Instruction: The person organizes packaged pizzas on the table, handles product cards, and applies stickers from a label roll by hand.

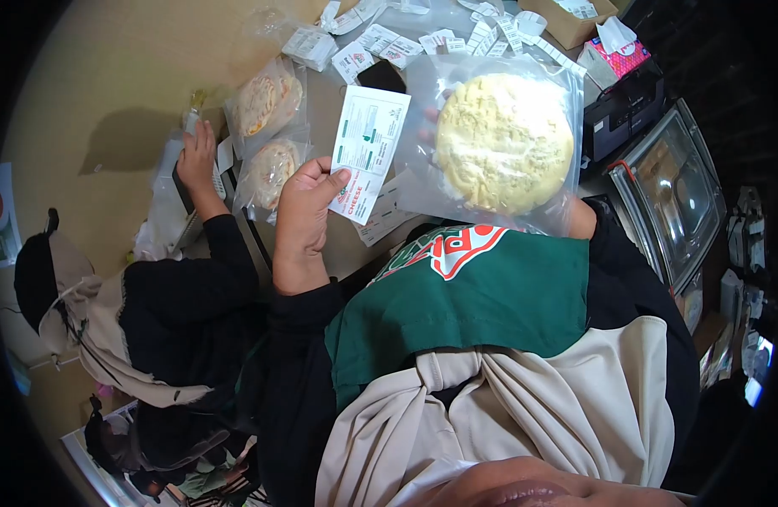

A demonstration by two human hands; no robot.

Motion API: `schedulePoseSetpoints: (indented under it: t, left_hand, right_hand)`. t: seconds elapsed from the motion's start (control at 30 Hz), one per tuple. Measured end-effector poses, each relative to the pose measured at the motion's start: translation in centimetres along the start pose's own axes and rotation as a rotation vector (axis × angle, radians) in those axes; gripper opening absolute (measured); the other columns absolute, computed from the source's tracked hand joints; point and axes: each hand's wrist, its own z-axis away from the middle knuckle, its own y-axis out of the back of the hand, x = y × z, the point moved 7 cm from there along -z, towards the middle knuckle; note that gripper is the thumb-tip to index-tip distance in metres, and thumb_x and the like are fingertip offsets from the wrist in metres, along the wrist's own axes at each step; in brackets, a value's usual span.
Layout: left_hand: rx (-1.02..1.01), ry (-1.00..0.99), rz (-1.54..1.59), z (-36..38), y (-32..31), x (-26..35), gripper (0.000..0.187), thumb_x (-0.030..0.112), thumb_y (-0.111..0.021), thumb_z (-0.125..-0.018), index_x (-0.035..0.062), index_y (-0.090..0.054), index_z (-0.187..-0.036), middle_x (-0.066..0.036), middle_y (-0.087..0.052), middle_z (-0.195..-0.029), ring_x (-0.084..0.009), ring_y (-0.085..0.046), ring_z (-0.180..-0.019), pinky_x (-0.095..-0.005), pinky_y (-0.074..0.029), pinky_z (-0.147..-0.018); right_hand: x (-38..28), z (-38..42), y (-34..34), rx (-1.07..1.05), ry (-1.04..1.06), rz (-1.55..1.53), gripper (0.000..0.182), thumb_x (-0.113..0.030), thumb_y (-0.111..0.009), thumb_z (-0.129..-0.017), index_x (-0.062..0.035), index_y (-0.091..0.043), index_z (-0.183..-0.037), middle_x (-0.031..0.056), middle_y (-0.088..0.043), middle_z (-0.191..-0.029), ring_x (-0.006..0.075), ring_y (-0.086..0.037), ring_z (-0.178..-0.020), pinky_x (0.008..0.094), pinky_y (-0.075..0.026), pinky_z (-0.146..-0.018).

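Observation:
My left hand [304, 203] pinches a white printed label card [370, 152] by its lower left edge, thumb on the front. The card has green boxes and the red word CHEESE. Beside it, my right hand [429, 122] supports a clear plastic bag [418, 177] from behind, its fingers showing dimly through the film. Inside the bag lies a round, pale yellow cheese-topped pizza [505, 144]. The right wrist comes out below the bag's lower right corner. More printed cards [382, 218] lie under the held card, and a dark phone-like object [382, 78] is just above it.
Two smaller bagged pizzas [269, 101] lie to the left. A co-worker's hand [197, 165] rests over a device by them. Label strips and stacks [380, 44] cover the far table. At right stand a tissue pack [617, 59], a black machine [627, 110] and a glass-lidded unit [672, 194].

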Motion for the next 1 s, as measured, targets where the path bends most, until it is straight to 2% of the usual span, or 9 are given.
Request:
schedulePoseSetpoints:
  t: [0.1, 0.2, 0.3, 0.4, 0.6, 0.7, 0.9, 1.0]
  left_hand:
    - [-0.038, 0.023, -0.002, -0.6, 0.1, -0.3, 0.016, 0.004, -0.059, -0.083, -0.0030, -0.056, -0.098, -0.010, -0.065, -0.089, -0.0125, -0.062, -0.074, -0.0237, -0.050, -0.068]
    - [-0.045, 0.053, -0.041, -0.5, 0.7, -0.1, 0.016, 0.004, -0.059, -0.083, -0.0032, -0.057, -0.097, -0.010, -0.065, -0.088, -0.0124, -0.062, -0.074, -0.0231, -0.049, -0.068]
    - [-0.107, 0.102, -0.091, 0.1, 1.3, 0.6, 0.015, 0.003, -0.060, -0.082, -0.0033, -0.057, -0.096, -0.011, -0.065, -0.088, -0.0126, -0.063, -0.075, -0.0244, -0.050, -0.069]
    - [-0.151, 0.147, -0.104, 0.4, 1.6, 0.4, 0.016, 0.002, -0.059, -0.082, -0.0037, -0.057, -0.096, -0.011, -0.065, -0.088, -0.0127, -0.063, -0.074, -0.0244, -0.050, -0.069]
    - [-0.072, 0.087, -0.080, 0.0, 3.9, 0.4, 0.017, 0.002, -0.060, -0.081, -0.0049, -0.057, -0.097, -0.011, -0.065, -0.087, -0.0132, -0.063, -0.074, -0.0243, -0.050, -0.069]
    - [-0.099, 0.117, -0.070, 0.4, 3.9, 0.3, 0.017, 0.002, -0.060, -0.081, -0.0049, -0.057, -0.097, -0.012, -0.065, -0.087, -0.0136, -0.063, -0.074, -0.0244, -0.051, -0.069]
    - [-0.186, 0.134, -0.014, 0.3, 1.9, -0.2, 0.017, 0.001, -0.059, -0.081, -0.0047, -0.056, -0.097, -0.012, -0.065, -0.088, -0.0138, -0.064, -0.074, -0.0242, -0.051, -0.069]
    - [-0.211, 0.128, -0.008, 0.0, 0.5, -0.1, 0.016, 0.002, -0.059, -0.082, -0.0042, -0.057, -0.097, -0.011, -0.065, -0.088, -0.0128, -0.063, -0.073, -0.0235, -0.050, -0.069]
  right_hand:
    - [-0.1, 0.1, 0.3, -0.013, -0.003, 0.111, 0.068, -0.056, -0.036, -0.088, -0.0170, -0.020, -0.141, 0.0119, -0.014, -0.147, 0.0299, -0.018, -0.135, 0.0446, -0.030, -0.105]
    - [0.0, 0.3, -0.1, -0.060, -0.013, 0.019, 0.069, -0.056, -0.038, -0.087, -0.0178, -0.020, -0.142, 0.0117, -0.014, -0.148, 0.0291, -0.016, -0.136, 0.0438, -0.027, -0.106]
    - [-0.1, 0.2, 0.2, -0.043, 0.025, 0.045, 0.076, -0.060, -0.037, -0.085, -0.0126, -0.019, -0.141, 0.0146, -0.019, -0.146, 0.0314, -0.018, -0.135, 0.0419, -0.026, -0.107]
    - [0.0, 0.3, 0.0, -0.123, 0.036, 0.024, 0.077, -0.062, -0.038, -0.084, -0.0148, -0.018, -0.142, 0.0144, -0.018, -0.146, 0.0313, -0.017, -0.135, 0.0418, -0.026, -0.107]
    - [-0.1, 0.4, 0.1, -0.199, 0.007, -0.023, 0.078, -0.063, -0.037, -0.084, -0.0171, -0.016, -0.142, 0.0124, -0.014, -0.147, 0.0298, -0.015, -0.136, 0.0413, -0.025, -0.108]
    - [-0.3, 0.4, 0.4, -0.082, -0.007, 0.029, 0.075, -0.061, -0.036, -0.085, -0.0172, -0.015, -0.143, 0.0117, -0.013, -0.148, 0.0294, -0.015, -0.136, 0.0414, -0.026, -0.108]
    - [0.1, 0.6, -0.5, -0.095, 0.022, 0.154, 0.070, -0.057, -0.035, -0.088, -0.0169, -0.016, -0.142, 0.0110, -0.014, -0.148, 0.0288, -0.018, -0.135, 0.0385, -0.028, -0.107]
    - [0.4, 0.4, 0.5, -0.102, -0.056, -0.080, 0.066, -0.054, -0.033, -0.090, -0.0160, -0.019, -0.142, 0.0115, -0.017, -0.147, 0.0286, -0.023, -0.133, 0.0377, -0.030, -0.105]
